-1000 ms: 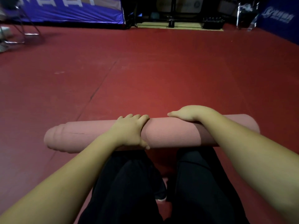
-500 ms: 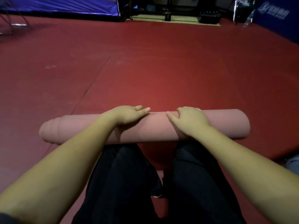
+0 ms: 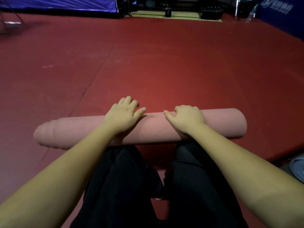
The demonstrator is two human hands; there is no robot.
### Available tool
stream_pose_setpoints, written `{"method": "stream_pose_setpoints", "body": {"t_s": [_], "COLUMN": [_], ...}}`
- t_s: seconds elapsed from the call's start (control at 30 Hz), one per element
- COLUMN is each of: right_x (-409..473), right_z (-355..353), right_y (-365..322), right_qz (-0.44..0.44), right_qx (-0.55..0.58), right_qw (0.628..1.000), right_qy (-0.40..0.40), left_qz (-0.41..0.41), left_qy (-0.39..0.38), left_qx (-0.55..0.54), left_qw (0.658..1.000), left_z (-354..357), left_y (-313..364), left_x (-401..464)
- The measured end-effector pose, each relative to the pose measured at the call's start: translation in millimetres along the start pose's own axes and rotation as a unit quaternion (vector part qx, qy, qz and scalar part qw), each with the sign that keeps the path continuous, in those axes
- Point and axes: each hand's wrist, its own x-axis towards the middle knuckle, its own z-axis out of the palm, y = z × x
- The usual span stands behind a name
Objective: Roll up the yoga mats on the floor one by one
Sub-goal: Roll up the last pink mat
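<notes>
A pink yoga mat lies rolled into a thick tube across the red floor, just beyond my knees. Its left end is uneven, with layers stepping outward. My left hand rests on top of the roll left of centre, its fingers reaching over the far side. My right hand presses on the top right of centre, thumb pointing left and fingers bent over the crest. Neither hand wraps around the tube. A flat red stretch the width of the roll extends ahead of it.
Red flooring spreads to the left and far ahead. Blue banners and dark equipment line the back wall. A blue panel stands at the far right. A pale shoe-like object sits at the right edge.
Both hands have let go of their grip and slid up onto the top of the roll. The roll has turned slightly away from me.
</notes>
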Motion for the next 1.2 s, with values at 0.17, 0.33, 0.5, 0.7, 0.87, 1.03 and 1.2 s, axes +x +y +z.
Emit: {"method": "stream_pose_setpoints", "body": {"t_s": [0.17,0.33,0.5,0.7,0.87,1.03,1.2], "right_x": [4,11,14,11,11,4,8], "right_z": [-2,-9,-16,-41,-72,-59,-44], "right_y": [3,4,-1,2,1,6,8], "right_qz": [0.012,0.024,0.033,0.033,0.012,0.024,0.003], "right_qx": [0.017,0.034,0.043,0.038,0.049,0.085,0.087], "right_qw": [0.999,0.996,0.992,0.989,0.973,0.946,0.982], "right_qy": [-0.03,-0.078,-0.112,-0.139,-0.226,-0.311,-0.168], "left_qz": [0.053,0.052,0.029,0.05,0.077,0.091,0.073], "left_qy": [0.11,0.038,-0.006,-0.01,-0.036,-0.097,-0.154], "left_qx": [0.045,0.162,0.205,0.187,0.139,0.096,0.04], "left_qw": [0.991,0.985,0.978,0.981,0.987,0.986,0.985], "left_z": [20,39,30,4,-34,-34,-36], "left_y": [8,16,20,25,27,32,26], "left_x": [-24,-51,-42,-42,-52,-61,-45]}}
